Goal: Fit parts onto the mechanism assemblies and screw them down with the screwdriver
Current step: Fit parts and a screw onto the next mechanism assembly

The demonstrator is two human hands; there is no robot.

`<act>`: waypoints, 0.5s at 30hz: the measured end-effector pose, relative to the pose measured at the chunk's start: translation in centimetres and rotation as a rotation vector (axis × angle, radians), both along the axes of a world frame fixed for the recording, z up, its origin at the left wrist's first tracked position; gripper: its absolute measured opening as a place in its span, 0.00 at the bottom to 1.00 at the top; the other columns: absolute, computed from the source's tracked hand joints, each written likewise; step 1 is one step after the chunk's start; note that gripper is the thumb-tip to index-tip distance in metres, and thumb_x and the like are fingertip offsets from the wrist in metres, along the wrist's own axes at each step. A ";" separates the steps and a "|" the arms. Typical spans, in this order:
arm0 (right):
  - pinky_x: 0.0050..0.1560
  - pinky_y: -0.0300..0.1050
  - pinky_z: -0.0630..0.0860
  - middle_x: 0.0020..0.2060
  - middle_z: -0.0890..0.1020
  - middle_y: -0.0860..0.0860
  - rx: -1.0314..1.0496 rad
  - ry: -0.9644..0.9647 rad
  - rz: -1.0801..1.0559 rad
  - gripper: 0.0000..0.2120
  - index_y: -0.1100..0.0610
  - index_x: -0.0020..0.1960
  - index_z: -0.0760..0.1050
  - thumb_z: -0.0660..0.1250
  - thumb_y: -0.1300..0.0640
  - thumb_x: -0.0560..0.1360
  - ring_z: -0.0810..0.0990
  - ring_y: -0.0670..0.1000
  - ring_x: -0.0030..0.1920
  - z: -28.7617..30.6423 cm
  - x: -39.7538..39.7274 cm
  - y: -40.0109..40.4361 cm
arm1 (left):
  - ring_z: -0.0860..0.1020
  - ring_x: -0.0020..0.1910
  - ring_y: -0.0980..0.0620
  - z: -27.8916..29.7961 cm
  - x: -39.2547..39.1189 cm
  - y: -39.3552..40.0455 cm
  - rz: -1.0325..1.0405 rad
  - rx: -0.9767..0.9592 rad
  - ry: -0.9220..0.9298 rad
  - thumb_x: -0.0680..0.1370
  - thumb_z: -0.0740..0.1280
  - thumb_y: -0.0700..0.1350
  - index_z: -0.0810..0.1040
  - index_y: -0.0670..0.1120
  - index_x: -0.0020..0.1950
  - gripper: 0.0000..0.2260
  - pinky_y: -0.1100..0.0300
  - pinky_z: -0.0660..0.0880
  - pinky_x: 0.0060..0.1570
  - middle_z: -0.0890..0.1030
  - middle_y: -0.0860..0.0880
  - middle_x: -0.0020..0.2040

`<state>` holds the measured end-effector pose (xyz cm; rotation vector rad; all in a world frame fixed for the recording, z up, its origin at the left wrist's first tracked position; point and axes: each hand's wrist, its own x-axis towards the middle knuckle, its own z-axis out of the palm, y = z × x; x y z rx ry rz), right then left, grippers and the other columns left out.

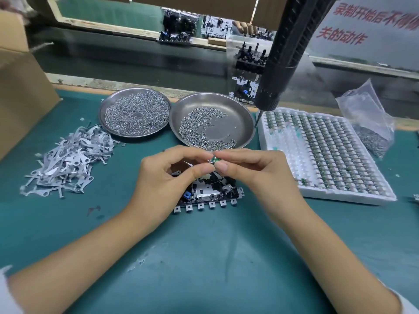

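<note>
Both hands (199,171) pinching small green part (213,160) — above mechanism assembly (208,196)

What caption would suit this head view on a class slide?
Both hands, left and right, pinch a small green part above the mechanism; the screwdriver hangs unused.

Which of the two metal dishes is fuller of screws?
The left dish: screws heap across nearly all of it. In the right dish they lie thin, leaving bare metal.

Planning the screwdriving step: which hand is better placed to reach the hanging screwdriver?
Right hand: the screwdriver hangs on its side, above the white parts tray.
</note>
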<state>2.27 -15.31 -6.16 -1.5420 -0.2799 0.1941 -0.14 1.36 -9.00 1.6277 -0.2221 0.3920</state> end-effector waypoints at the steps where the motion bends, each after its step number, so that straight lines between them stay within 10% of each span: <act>1: 0.47 0.38 0.79 0.42 0.86 0.51 -0.008 -0.010 0.005 0.07 0.58 0.46 0.84 0.73 0.65 0.68 0.85 0.49 0.45 0.0 -0.1 0.0 | 0.81 0.40 0.57 0.0 0.0 0.0 -0.003 0.003 0.000 0.69 0.73 0.43 0.82 0.51 0.45 0.06 0.68 0.75 0.42 0.84 0.52 0.40; 15: 0.45 0.49 0.77 0.38 0.84 0.51 -0.206 -0.304 0.032 0.12 0.50 0.45 0.83 0.72 0.68 0.71 0.80 0.56 0.42 -0.6 -0.3 0.0 | 0.74 0.43 0.60 0.4 0.2 0.5 0.081 0.309 -0.154 0.67 0.75 0.47 0.78 0.53 0.55 0.17 0.73 0.67 0.50 0.76 0.56 0.43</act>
